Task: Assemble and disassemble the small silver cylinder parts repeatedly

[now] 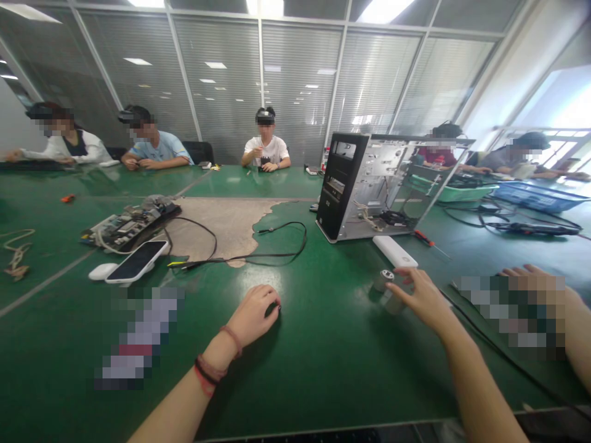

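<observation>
On the green table (314, 344), my left hand (255, 311) is curled round a small black object (272, 309), its fingers bent over it. My right hand (418, 298) is spread, thumb and fingers apart, just right of a small metallic cylinder (384, 280) standing on the table. Whether the fingertips touch the cylinder cannot be made out. A white oblong device (394, 252) lies just beyond my right hand. Behind it is an open computer case (344, 187) with a black front. A black cable (281, 253) lies beyond my left hand.
At left are a circuit board assembly (132, 224), a phone (138, 261) and a blurred-out flat item (141, 338). A red screwdriver (423, 239) lies beside the case. Another person's hand (530, 280) is at the right. Blue basket (540, 195) farther back; several people sit around.
</observation>
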`<move>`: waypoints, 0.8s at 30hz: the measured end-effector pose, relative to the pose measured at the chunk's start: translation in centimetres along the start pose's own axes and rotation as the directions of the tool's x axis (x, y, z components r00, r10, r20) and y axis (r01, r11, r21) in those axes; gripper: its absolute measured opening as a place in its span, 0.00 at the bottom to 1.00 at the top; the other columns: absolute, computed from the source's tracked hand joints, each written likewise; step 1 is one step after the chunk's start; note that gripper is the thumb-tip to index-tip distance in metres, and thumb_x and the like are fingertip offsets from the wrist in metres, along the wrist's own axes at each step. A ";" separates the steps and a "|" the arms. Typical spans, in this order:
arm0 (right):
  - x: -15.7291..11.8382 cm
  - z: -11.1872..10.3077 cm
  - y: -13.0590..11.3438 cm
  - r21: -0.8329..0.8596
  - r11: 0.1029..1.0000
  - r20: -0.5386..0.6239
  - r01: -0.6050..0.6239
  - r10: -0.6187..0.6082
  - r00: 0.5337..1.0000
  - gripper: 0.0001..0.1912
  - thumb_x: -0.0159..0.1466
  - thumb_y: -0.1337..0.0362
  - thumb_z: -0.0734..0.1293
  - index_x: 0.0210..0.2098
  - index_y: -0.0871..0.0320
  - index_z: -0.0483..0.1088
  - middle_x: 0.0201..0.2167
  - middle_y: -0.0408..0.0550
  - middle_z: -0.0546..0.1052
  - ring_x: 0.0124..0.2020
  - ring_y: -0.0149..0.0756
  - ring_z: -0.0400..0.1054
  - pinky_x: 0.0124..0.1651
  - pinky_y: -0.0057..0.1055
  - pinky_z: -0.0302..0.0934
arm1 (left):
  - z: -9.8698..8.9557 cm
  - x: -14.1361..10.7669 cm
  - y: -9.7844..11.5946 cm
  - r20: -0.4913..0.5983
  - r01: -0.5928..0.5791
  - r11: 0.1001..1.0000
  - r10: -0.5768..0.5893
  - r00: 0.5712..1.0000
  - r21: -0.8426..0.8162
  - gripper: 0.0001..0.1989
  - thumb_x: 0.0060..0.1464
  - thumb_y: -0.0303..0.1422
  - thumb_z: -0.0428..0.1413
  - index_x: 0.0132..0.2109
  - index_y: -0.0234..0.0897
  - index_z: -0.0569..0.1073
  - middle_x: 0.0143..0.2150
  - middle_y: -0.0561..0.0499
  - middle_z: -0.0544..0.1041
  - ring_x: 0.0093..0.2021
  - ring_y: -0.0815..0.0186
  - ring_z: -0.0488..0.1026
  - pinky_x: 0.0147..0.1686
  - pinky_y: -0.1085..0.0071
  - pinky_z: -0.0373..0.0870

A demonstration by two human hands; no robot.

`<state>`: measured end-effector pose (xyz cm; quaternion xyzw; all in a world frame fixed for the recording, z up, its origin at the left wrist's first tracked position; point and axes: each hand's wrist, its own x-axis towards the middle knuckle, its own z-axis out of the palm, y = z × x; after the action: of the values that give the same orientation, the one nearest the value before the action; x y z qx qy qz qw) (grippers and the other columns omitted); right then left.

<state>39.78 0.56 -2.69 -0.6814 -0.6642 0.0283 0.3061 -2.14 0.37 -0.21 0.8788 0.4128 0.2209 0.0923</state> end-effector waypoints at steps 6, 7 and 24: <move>2.7 1.3 -1.2 -0.247 0.958 0.162 -0.146 0.189 0.969 0.20 0.57 0.54 0.63 0.46 0.58 0.66 0.38 0.55 0.76 0.36 0.45 0.73 0.35 0.36 0.62 | 0.0 0.0 -0.2 0.005 -0.013 1.000 0.013 1.000 0.008 0.05 0.54 0.25 0.50 0.36 0.38 0.69 0.38 0.49 0.71 0.41 0.61 0.68 0.45 0.63 0.64; 2.9 1.4 -1.6 -0.299 0.940 0.188 -0.162 0.225 0.956 0.19 0.58 0.56 0.63 0.45 0.58 0.66 0.36 0.55 0.76 0.34 0.45 0.73 0.33 0.35 0.62 | 0.0 0.0 -0.2 0.004 -0.015 1.000 0.015 1.000 0.008 0.05 0.54 0.25 0.50 0.36 0.38 0.69 0.38 0.49 0.71 0.41 0.61 0.68 0.45 0.63 0.64; -0.5 4.5 -17.5 0.246 0.839 0.351 0.485 -0.544 0.763 0.16 0.60 0.66 0.64 0.48 0.54 0.63 0.42 0.49 0.75 0.43 0.40 0.69 0.45 0.33 0.60 | 0.7 0.3 0.4 0.037 0.007 0.994 -0.003 0.999 -0.111 0.14 0.50 0.38 0.59 0.43 0.39 0.69 0.41 0.49 0.73 0.43 0.60 0.68 0.45 0.63 0.64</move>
<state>22.21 0.56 1.44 -0.4279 -0.8706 0.1311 0.2042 -1.40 0.34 -0.63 0.8752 0.4001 0.2271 0.1493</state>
